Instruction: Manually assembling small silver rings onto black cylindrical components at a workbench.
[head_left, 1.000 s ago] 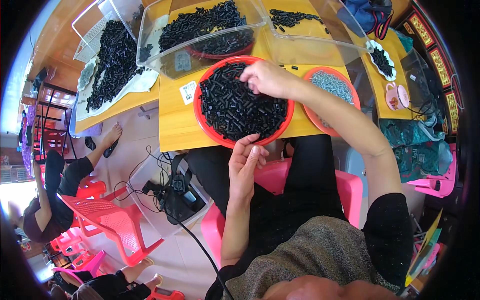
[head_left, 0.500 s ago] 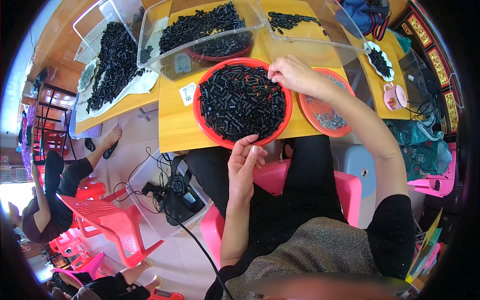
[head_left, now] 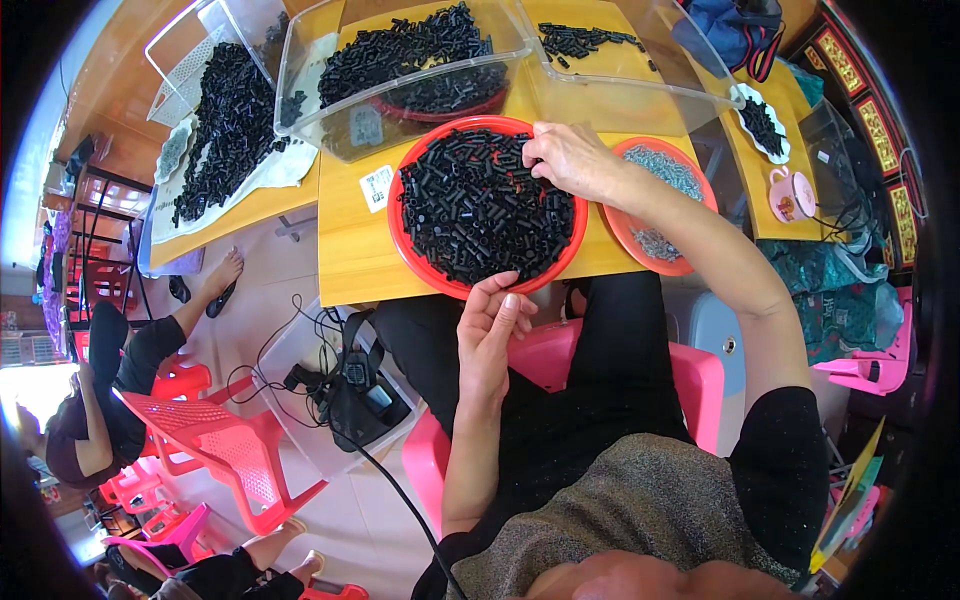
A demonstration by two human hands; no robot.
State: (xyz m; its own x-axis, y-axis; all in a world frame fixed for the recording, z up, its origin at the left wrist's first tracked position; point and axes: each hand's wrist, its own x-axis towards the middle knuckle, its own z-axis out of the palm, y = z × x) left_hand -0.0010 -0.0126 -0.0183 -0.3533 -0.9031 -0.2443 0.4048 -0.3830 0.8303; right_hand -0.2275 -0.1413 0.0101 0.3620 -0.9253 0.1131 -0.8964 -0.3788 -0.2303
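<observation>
Seemingly picking; next needs a pinch. Right hand (head_left: pixel 572 160) curled, one o'clock over short black plastic tubes (head_left: pixel 470 208); left hand (head_left: pixel 487 325) bent, six o'clock; grasps unclear.

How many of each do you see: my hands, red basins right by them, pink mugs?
Hands: 2 (left hand, right hand)
Red basins: 2 (basin of black tubular pieces, basin of silvery metal pieces)
Pink mugs: 1
Total: 5
</observation>
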